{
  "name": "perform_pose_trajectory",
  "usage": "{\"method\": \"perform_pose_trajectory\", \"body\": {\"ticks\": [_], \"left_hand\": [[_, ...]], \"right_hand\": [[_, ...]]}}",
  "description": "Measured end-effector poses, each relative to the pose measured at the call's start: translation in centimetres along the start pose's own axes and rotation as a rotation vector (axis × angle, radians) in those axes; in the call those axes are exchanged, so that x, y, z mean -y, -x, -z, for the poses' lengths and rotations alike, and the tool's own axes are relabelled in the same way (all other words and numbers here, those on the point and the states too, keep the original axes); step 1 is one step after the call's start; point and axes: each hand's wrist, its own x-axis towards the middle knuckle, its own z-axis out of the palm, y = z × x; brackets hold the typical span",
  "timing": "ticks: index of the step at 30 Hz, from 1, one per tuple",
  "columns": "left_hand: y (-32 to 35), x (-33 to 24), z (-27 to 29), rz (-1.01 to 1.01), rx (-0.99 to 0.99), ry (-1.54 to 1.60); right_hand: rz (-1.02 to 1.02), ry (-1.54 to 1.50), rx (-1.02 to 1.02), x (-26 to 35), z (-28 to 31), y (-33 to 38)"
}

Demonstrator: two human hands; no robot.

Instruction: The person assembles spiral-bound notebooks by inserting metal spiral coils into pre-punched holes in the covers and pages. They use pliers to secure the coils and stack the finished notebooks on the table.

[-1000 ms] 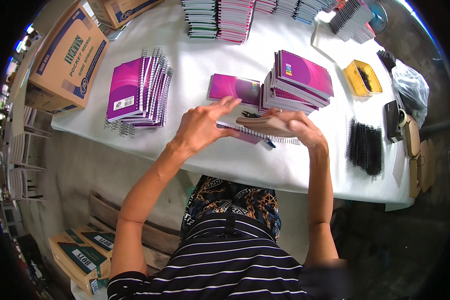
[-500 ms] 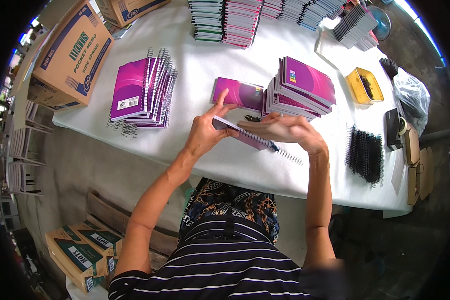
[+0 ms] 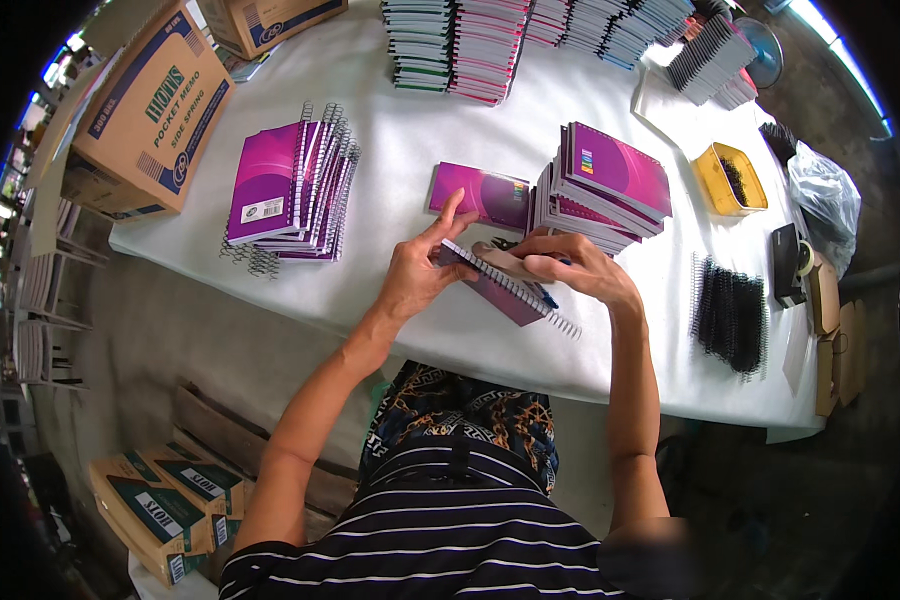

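My left hand (image 3: 417, 273) is closed around the upper end of a purple-covered notebook (image 3: 507, 303), tilted above the table. A wire spiral coil (image 3: 515, 285) runs along its edge, and a loose end sticks out at the lower right. My right hand (image 3: 575, 268) has its fingers and thumb closed at the coil, fingertips along the wire. Beside that hand show the dark jaws of pliers (image 3: 503, 243); blue parts nearby may be their handles, mostly covered. Just beyond, a single purple notebook (image 3: 480, 193) lies flat next to a stack of purple notebooks (image 3: 620, 170).
At the left lie purple notebooks with protruding coils (image 3: 270, 185), near a large carton (image 3: 150, 110). Black coils (image 3: 730, 320) are heaped at right, below a yellow tub (image 3: 728, 180). Tall notebook stacks (image 3: 455, 45) stand at the back. The table's near edge is close to my body.
My right hand's blurred, outstretched fingers have drawn left and curled in at the coil. Less of the coil now sticks out past the notebook. The left hand keeps its grip, shifted slightly right.
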Motion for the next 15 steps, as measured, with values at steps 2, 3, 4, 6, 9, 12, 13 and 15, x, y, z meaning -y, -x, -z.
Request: {"method": "perform_pose_trajectory", "body": {"ticks": [2,3,4,6,9,12,13,15], "left_hand": [[0.2,0.1,0.0,-0.014,-0.008,-0.052],[0.2,0.0,0.0,-0.015,-0.012,-0.063],[0.1,-0.2,-0.1,-0.016,-0.016,-0.075],[0.1,-0.3,-0.1,-0.017,-0.017,-0.076],[0.3,-0.2,0.1,-0.032,0.003,-0.049],[0.0,-0.2,0.7,-0.011,0.109,-0.022],[-0.1,-0.3,1.1,0.034,0.181,-0.009],[-0.3,-0.7,1.7,0.092,0.295,0.030]], "right_hand": [[0.080,-0.188,-0.110,-1.3,-0.8,0.1],[0.151,-0.332,-0.180,-0.7,-1.6,0.2],[0.188,-0.296,-0.124,-0.1,-1.3,0.3],[0.119,-0.166,-0.052,1.4,-0.8,-0.1],[-0.031,-0.101,-0.061,1.7,-1.3,-0.1],[0.053,-0.112,-0.188,1.7,-0.7,1.9],[0.047,-0.032,-0.217,1.4,-0.4,2.8],[0.021,0.072,-0.291,0.0,1.2,6.0]]}}
